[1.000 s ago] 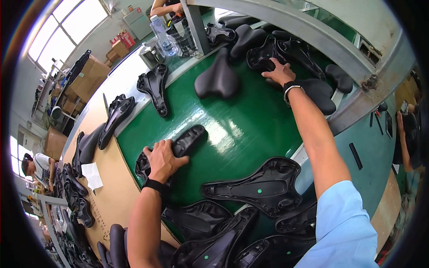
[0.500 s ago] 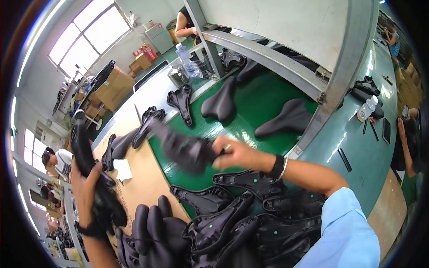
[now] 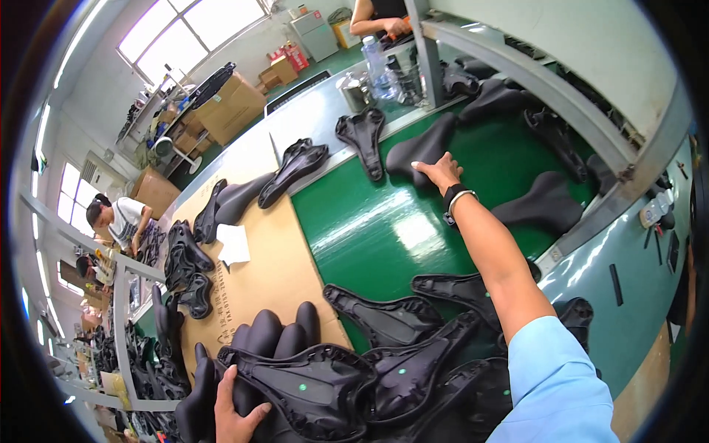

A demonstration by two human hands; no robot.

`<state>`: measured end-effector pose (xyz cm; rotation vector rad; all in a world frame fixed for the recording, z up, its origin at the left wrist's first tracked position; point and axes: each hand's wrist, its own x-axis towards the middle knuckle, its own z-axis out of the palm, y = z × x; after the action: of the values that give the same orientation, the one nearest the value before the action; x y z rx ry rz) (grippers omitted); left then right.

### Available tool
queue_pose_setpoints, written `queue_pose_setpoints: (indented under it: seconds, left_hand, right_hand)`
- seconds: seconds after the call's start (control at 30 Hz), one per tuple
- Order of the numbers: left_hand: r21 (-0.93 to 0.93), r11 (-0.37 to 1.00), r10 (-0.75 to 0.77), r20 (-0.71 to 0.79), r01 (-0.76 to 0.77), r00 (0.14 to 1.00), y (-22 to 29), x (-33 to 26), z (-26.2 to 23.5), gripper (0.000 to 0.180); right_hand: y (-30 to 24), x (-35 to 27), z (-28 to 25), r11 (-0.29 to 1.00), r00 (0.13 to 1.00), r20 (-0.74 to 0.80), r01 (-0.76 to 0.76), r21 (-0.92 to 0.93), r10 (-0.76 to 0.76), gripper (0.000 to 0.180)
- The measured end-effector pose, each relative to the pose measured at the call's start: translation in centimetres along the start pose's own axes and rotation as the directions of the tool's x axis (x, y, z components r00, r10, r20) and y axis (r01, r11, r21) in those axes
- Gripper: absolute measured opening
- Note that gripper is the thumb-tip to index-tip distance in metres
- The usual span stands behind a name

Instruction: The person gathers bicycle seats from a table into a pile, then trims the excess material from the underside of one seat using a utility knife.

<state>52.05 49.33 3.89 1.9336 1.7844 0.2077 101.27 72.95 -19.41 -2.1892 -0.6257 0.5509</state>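
My left hand point(image 3: 238, 408) is at the lower left, its thumb and a finger at the edge of an upturned black bicycle saddle point(image 3: 303, 387) with a green dot on its underside. The other fingers are hidden. Reaching across the green surface point(image 3: 354, 221), my right hand point(image 3: 441, 173) grips the near edge of a smooth black saddle point(image 3: 415, 151) that lies padded side up. Several more upturned saddles point(image 3: 384, 317) are heaped before me, beside padded ones point(image 3: 264, 334) standing close together.
A cardboard sheet point(image 3: 273, 258) with a white paper point(image 3: 234, 244) lies left of the green surface. A metal frame point(image 3: 561, 74) stands over the far right. A bottle point(image 3: 377, 68) and a metal mug point(image 3: 354, 94) stand at the back. One person point(image 3: 118, 221) works at left.
The saddle my right hand was carrying has left it, and that hand has reached forward to another saddle. My left hand has come down from the far left to the near heap. The view has shifted.
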Motion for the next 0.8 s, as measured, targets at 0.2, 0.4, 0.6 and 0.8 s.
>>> queue_pose_setpoints:
  seconds: [0.2, 0.4, 0.6, 0.8]
  left_hand:
    - [-0.07, 0.996, 0.06, 0.009, -0.059, 0.998, -0.8, 0.9, 0.2, 0.073]
    - [-0.001, 0.997, 0.082, 0.018, -0.082, 0.996, -1.7, 1.5, 0.4, 0.073]
    - [-0.022, 0.999, 0.03, 0.044, -0.029, 0.999, -2.9, 1.2, 0.8, 0.077]
    - [-0.066, 0.995, 0.075, 0.04, -0.072, 0.996, -2.9, 0.8, 0.8, 0.075]
  right_hand:
    - [-3.4, -0.2, 1.1, 0.066, 0.875, 0.468, -0.464, 0.884, -0.124, 0.055]
    - [-11.9, -2.5, 6.9, 0.479, 0.793, 0.469, -0.261, 0.838, -0.388, 0.06]
    - [-9.2, -2.0, 17.3, 0.902, 0.918, 0.282, 0.15, 0.404, -0.278, 0.082]
    - [-8.0, -4.6, 16.5, 0.809, 0.81, 0.294, 0.329, 0.487, -0.507, 0.069]
